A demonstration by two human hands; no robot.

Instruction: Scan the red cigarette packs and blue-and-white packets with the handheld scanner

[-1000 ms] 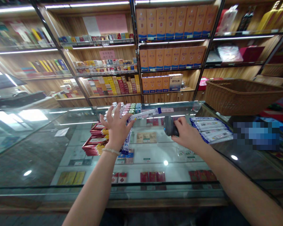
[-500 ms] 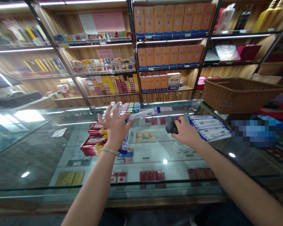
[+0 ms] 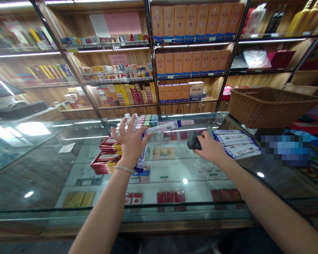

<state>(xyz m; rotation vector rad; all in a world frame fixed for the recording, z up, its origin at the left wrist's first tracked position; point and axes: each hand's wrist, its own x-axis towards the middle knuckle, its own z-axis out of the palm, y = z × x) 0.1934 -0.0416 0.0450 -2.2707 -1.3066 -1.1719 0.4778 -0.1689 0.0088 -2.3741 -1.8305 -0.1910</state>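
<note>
My left hand (image 3: 131, 143) is raised over the glass counter (image 3: 42, 169) with fingers spread, its thumb and palm propping up a long white and blue carton (image 3: 163, 127) that slants up to the right. My right hand (image 3: 210, 148) is closed round a dark handheld scanner (image 3: 193, 140), which points left toward that carton. Just left of my left hand lies a stack of red cartons (image 3: 106, 158). Behind my fingers stand small bottles and cans (image 3: 144, 121).
Several white and blue cartons (image 3: 237, 143) lie on the counter right of the scanner. A wicker basket (image 3: 270, 106) stands at the right. Cigarette packs show under the glass. Shelves of orange boxes (image 3: 190, 63) and packs fill the back wall.
Hardly anything has moved. My right hand with the scanner has drifted slightly up and to the right; my left hand still props the carton.
</note>
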